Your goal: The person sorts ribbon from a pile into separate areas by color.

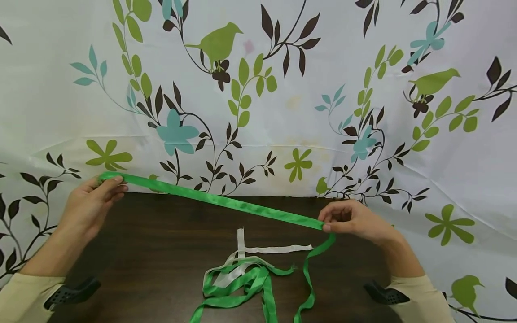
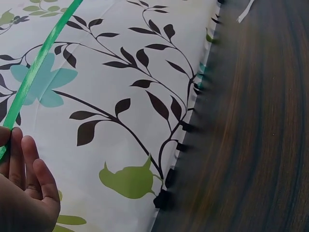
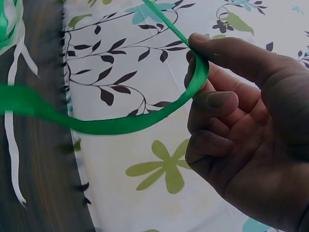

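Observation:
A green ribbon [image 1: 226,202] is stretched between my two hands, sloping down from left to right. My left hand [image 1: 90,202] pinches its upper end between thumb and fingers, and in the left wrist view the other fingers [image 2: 30,166] extend beside it. At the right, my right hand [image 1: 355,220] pinches the ribbon between thumb and forefinger. From there the ribbon's slack tail [image 3: 120,126] hangs and curls down toward the table. Below the stretched part lies a loose heap of green ribbon [image 1: 258,280] with white ribbon [image 1: 278,249] tangled in it.
The dark wooden table [image 1: 153,251] spreads under both hands. Behind and around it is a white cloth [image 1: 282,112] printed with leaves, birds and flowers. Black wrist mounts [image 1: 72,294] sit on both forearms.

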Tool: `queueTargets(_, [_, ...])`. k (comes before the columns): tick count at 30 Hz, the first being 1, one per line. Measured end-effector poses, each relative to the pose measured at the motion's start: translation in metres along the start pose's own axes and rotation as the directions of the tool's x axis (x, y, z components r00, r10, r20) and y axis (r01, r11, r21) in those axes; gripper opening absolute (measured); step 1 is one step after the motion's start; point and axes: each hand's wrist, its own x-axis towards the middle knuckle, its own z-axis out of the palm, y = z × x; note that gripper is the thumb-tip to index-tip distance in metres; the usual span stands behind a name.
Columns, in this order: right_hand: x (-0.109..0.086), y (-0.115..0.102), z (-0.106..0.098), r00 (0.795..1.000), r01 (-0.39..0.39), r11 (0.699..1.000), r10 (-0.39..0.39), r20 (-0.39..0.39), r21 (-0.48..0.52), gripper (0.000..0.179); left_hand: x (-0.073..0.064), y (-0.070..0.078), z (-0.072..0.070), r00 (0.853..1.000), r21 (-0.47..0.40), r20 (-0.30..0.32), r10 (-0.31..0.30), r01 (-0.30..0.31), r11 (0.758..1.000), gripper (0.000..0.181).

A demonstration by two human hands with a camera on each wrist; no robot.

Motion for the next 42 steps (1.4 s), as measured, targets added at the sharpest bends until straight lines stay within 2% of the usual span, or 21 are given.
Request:
queueTargets(9, [-0.015,-0.012,-0.012,0.996,-0.068,0.996,0.071,0.047,-0.058,0.014,0.000,0.006,-0.003,1.000,-0.056,0.002,0.006,-0.006,0.998,0.009])
queueTargets(12, [-0.020,-0.013,-0.012,0.995,-0.085,0.993,0.089,0.054,-0.077,0.010,-0.002,0.008,-0.004,1.000,-0.045,-0.010,0.003,-0.003,0.999,0.009])
queueTargets(16, [-0.025,-0.008,-0.012,0.990,-0.117,0.989,0.123,0.069,-0.088,0.008,-0.003,0.009,-0.005,1.000,-0.039,-0.014,0.005,-0.006,0.999,0.011])
queueTargets(21, [-0.032,0.001,-0.014,0.989,-0.136,0.984,0.142,0.047,-0.115,0.008,-0.006,0.012,-0.009,1.000,-0.037,-0.013,0.016,-0.017,0.999,0.011])
queueTargets(28, [-0.040,0.009,-0.026,0.989,-0.139,0.984,0.144,0.033,-0.113,0.007,-0.005,0.009,-0.021,1.000,-0.016,-0.024,0.003,-0.004,1.000,0.008])
queueTargets(34, [-0.045,0.013,-0.037,0.988,-0.151,0.980,0.151,-0.015,-0.129,0.010,0.002,0.005,-0.034,0.999,-0.047,0.031,-0.040,0.042,0.998,0.014])
queueTargets(42, [-0.054,0.027,-0.045,0.982,-0.180,0.982,0.176,-0.062,-0.057,0.012,0.004,0.001,-0.048,0.994,-0.125,-0.003,-0.107,0.106,0.987,0.016])
